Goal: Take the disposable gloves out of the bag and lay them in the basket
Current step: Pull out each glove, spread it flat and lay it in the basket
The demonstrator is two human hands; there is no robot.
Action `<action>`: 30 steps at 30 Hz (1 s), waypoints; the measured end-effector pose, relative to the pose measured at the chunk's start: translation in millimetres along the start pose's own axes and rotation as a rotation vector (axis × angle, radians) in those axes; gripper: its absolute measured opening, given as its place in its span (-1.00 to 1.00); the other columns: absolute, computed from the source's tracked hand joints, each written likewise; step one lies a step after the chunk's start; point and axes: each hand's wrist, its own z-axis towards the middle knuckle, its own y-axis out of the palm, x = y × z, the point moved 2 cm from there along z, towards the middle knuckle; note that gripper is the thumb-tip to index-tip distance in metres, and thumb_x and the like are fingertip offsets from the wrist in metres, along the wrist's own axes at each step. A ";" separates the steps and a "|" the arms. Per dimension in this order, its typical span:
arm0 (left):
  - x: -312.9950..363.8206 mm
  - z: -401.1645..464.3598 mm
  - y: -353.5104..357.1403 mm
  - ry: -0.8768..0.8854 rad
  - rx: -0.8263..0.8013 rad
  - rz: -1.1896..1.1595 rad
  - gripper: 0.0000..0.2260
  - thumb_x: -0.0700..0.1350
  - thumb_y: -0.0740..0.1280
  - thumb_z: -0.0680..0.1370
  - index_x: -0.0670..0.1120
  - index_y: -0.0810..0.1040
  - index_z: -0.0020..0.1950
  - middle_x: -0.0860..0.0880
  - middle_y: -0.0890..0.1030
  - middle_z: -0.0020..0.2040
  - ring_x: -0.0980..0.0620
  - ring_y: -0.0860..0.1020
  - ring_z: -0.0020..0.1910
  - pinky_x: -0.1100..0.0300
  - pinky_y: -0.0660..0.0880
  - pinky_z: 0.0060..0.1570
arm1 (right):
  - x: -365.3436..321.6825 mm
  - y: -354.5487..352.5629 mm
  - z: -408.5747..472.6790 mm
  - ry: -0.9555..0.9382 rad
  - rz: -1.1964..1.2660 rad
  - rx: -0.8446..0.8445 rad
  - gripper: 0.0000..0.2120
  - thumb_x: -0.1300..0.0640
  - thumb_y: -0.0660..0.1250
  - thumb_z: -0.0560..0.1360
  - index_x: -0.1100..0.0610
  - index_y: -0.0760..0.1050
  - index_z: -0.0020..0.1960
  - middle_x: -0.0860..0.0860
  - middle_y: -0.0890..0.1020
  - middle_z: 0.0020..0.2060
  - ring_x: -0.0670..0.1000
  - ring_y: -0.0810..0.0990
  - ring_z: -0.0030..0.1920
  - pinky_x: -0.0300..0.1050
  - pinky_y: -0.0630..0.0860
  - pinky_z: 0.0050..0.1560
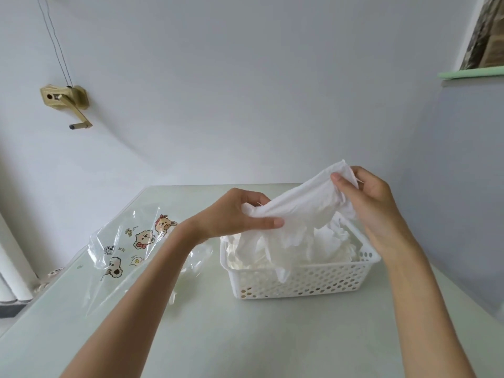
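Observation:
A white disposable glove [302, 200] is stretched in the air above the basket, between both hands. My left hand [234, 214] pinches its lower left end. My right hand [365, 197] pinches its upper right end, higher up. Below them stands a white perforated plastic basket [300, 282] holding several crumpled white gloves [321, 246]. The clear plastic bag [128, 246] with cartoon bear prints lies flat on the table to the left, partly behind my left forearm. What the bag still contains cannot be seen clearly.
The pale green table [245, 336] runs up to a white wall behind. A brass hand-crank fitting [68, 100] is fixed to the wall at upper left. A green ledge [469, 73] juts out at upper right. White pipes [11, 274] stand at the far left.

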 end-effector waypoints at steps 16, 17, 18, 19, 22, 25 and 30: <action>-7.4 -9.5 -21.0 0.033 0.013 -0.137 -0.89 -0.08 0.38 0.52 -0.11 0.59 -0.03 0.11 0.64 0.14 0.20 0.56 0.17 0.26 0.45 0.22 | -23.5 10.0 -1.1 -0.197 -0.161 0.028 -0.87 0.09 0.28 0.57 0.13 0.54 -0.09 0.02 0.51 -0.27 -0.07 0.44 -0.25 -0.31 0.40 -0.21; -8.5 -11.1 -23.0 0.034 0.035 -0.160 -0.92 -0.10 0.36 0.54 -0.11 0.57 -0.05 0.09 0.68 0.04 0.17 0.61 0.07 0.31 0.47 0.14 | -25.6 12.6 -0.1 -0.200 -0.165 0.022 -0.87 0.09 0.29 0.57 0.13 0.55 -0.08 0.02 0.53 -0.26 -0.07 0.45 -0.25 -0.33 0.41 -0.21; -8.2 -14.2 -24.9 0.036 0.065 -0.172 -0.93 -0.11 0.34 0.56 -0.10 0.55 -0.06 0.09 0.69 -0.08 0.17 0.62 -0.05 0.36 0.47 0.05 | -27.5 15.8 0.4 -0.202 -0.168 0.017 -0.87 0.09 0.29 0.57 0.13 0.55 -0.07 0.01 0.55 -0.27 -0.08 0.46 -0.26 -0.32 0.41 -0.20; -8.2 -17.3 -27.8 0.039 0.100 -0.173 -0.91 -0.10 0.32 0.57 -0.10 0.53 -0.07 0.11 0.67 -0.18 0.18 0.59 -0.16 0.40 0.44 -0.06 | -30.3 19.8 1.0 -0.206 -0.173 0.011 -0.87 0.09 0.29 0.57 0.13 0.56 -0.06 -0.02 0.56 -0.29 -0.08 0.47 -0.29 -0.29 0.41 -0.20; -6.6 -28.1 -37.6 0.050 0.235 -0.168 -0.88 -0.10 0.26 0.60 -0.13 0.45 -0.08 0.09 0.59 -0.31 0.15 0.46 -0.35 0.37 0.34 -0.30 | -39.7 39.3 1.3 -0.233 -0.192 0.007 -0.88 0.08 0.29 0.57 0.11 0.54 -0.08 -0.12 0.49 -0.44 -0.16 0.37 -0.44 -0.32 0.32 -0.33; -0.6 -33.7 -54.4 0.093 0.496 -0.219 -0.87 -0.22 0.22 0.62 -0.09 0.38 -0.13 -0.02 0.49 -0.31 0.17 0.38 -0.45 0.37 0.28 -0.43 | -46.0 64.3 1.2 -0.263 -0.157 0.047 -0.88 0.10 0.28 0.58 0.06 0.50 -0.14 -0.08 0.48 -0.48 -0.18 0.34 -0.50 -0.29 0.30 -0.39; 1.2 -15.8 -71.6 0.123 0.701 -0.070 -0.94 -0.21 0.21 0.61 -0.07 0.37 -0.03 0.04 0.53 -0.28 0.20 0.40 -0.54 0.35 0.34 -0.49 | -28.8 76.2 7.7 -0.128 0.022 0.119 -0.85 0.13 0.27 0.59 0.08 0.49 -0.16 -0.16 0.39 -0.62 -0.18 0.31 -0.56 -0.36 0.29 -0.46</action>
